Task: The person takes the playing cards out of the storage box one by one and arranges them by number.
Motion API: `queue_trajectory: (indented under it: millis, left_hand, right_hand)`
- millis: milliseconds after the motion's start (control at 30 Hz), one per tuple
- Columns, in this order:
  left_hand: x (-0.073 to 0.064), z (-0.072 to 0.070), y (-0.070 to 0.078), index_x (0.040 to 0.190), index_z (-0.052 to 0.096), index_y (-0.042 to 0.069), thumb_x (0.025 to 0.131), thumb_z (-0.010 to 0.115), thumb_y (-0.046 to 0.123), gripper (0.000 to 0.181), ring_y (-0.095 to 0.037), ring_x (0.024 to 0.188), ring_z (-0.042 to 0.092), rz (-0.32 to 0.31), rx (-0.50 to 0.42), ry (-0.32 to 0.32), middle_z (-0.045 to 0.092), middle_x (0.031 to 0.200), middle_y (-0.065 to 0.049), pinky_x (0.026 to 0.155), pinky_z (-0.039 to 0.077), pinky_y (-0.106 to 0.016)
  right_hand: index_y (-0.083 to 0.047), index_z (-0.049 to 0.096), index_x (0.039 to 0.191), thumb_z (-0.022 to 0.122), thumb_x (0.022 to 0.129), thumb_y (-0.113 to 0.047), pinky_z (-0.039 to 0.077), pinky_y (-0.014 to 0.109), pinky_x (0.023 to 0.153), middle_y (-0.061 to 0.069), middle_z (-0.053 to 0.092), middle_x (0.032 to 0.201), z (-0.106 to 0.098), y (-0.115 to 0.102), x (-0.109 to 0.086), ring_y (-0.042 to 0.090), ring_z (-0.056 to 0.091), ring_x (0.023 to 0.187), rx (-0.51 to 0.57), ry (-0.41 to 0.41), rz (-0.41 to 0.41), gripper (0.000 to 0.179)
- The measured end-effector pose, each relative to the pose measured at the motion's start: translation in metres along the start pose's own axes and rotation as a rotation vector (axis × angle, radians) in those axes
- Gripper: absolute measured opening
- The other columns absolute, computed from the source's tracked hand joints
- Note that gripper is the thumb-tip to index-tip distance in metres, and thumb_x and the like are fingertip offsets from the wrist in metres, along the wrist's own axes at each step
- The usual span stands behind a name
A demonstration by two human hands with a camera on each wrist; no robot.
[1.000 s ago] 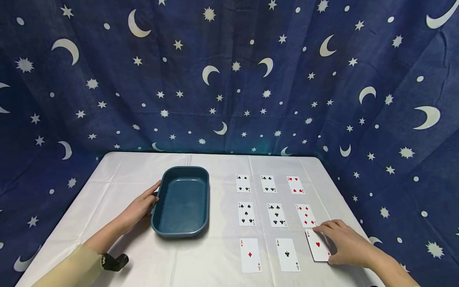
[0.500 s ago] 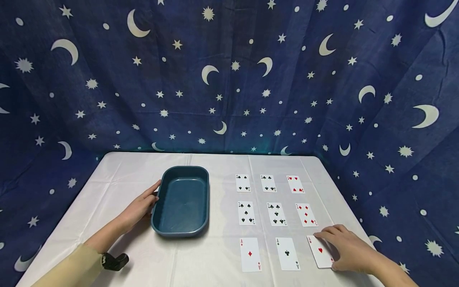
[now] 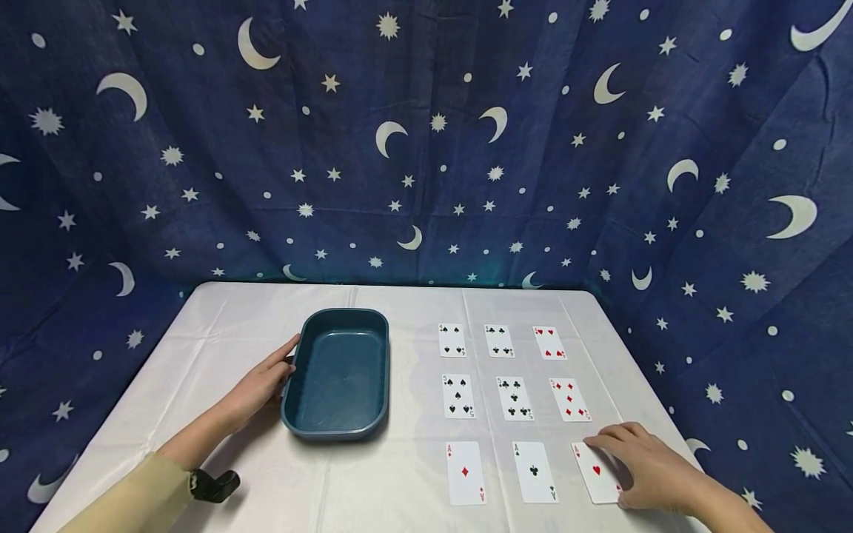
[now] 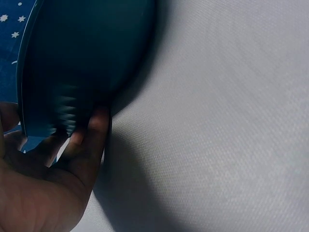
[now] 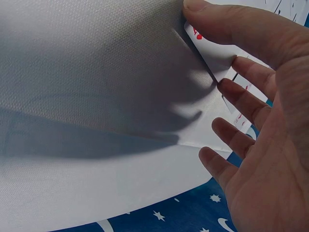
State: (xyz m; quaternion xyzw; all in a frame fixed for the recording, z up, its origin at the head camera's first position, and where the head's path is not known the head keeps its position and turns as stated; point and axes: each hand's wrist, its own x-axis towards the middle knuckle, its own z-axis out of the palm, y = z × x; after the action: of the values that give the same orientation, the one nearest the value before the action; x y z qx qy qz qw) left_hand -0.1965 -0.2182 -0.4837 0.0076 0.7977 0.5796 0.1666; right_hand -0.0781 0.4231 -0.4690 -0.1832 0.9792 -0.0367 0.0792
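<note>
My right hand (image 3: pixel 649 470) holds an ace of hearts card (image 3: pixel 595 474) by its edges, between thumb and fingers, at the near right end of the card rows. Part of that card is hidden by the hand; the right wrist view shows its corner between the thumb and fingertips. To its left lie an ace of clubs (image 3: pixel 534 481) and an ace of diamonds (image 3: pixel 464 481), face up. My left hand (image 3: pixel 256 392) touches the outer left wall of an empty dark teal tray (image 3: pixel 380 422). In the left wrist view its fairly straight fingers rest against that wall.
Behind the aces are a row of fives, including the five of diamonds (image 3: pixel 569 400), and a row of fours, including the four of hearts (image 3: pixel 549 343). A white cloth (image 3: pixel 266 488) covers the table. A blue star-and-moon curtain (image 3: pixel 426 148) hangs behind and beside it.
My right hand has moved the ace of hearts toward me and slightly right, away from the five of diamonds and into line with the other aces. The left hand and tray have stayed put.
</note>
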Motion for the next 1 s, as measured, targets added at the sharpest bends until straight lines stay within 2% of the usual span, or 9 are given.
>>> queue_trajectory:
  millis: [367,600,867,933,1000]
  left_hand:
    - [0.0006,0.0006,-0.0001,0.166,0.012,0.028,0.105,0.038,0.017,0.067,-0.035,0.118,0.041,0.001,-0.007,0.001,0.042,0.113,-0.018,0.079,0.044,-0.041]
    - [0.0007,0.0010,0.0005,0.166,0.013,0.028,0.105,0.038,0.017,0.067,-0.035,0.120,0.041,-0.006,-0.010,0.000,0.040,0.128,-0.020,0.083,0.046,-0.041]
    - [0.0006,0.0009,0.0011,0.166,0.014,0.029,0.104,0.039,0.017,0.067,-0.031,0.104,0.045,-0.012,-0.021,0.009,0.042,0.100,-0.013,0.075,0.043,-0.041]
    - [0.0007,0.0005,0.0006,0.166,0.014,0.029,0.104,0.039,0.017,0.068,-0.029,0.099,0.046,-0.013,-0.015,0.012,0.042,0.097,-0.012,0.074,0.042,-0.040]
    - [0.0006,0.0003,-0.0002,0.166,0.014,0.030,0.105,0.039,0.018,0.067,-0.030,0.102,0.046,-0.014,0.004,0.016,0.043,0.101,-0.013,0.075,0.041,-0.040]
  right_hand:
    - [-0.024,0.067,0.130,0.094,0.050,-0.026,0.046,0.057,0.092,-0.003,0.057,0.129,0.0001,0.0020,0.0007,0.029,0.050,0.120,0.010,-0.022,0.013,0.085]
    - [-0.023,0.067,0.130,0.094,0.050,-0.024,0.046,0.058,0.092,-0.002,0.057,0.128,0.0001,0.0014,0.0014,0.029,0.050,0.119,0.010,-0.036,0.017,0.085]
    - [-0.024,0.066,0.131,0.093,0.051,-0.022,0.046,0.057,0.092,-0.003,0.057,0.129,0.0008,0.0009,0.0004,0.028,0.050,0.120,0.004,-0.035,0.009,0.084]
    - [-0.024,0.066,0.131,0.093,0.051,-0.023,0.046,0.057,0.092,-0.003,0.057,0.130,0.0012,0.0014,0.0011,0.029,0.050,0.120,0.004,-0.036,0.008,0.085]
    - [-0.023,0.066,0.131,0.094,0.050,-0.023,0.046,0.058,0.092,-0.002,0.057,0.129,0.0010,0.0012,0.0019,0.030,0.050,0.120,0.005,-0.037,0.007,0.085]
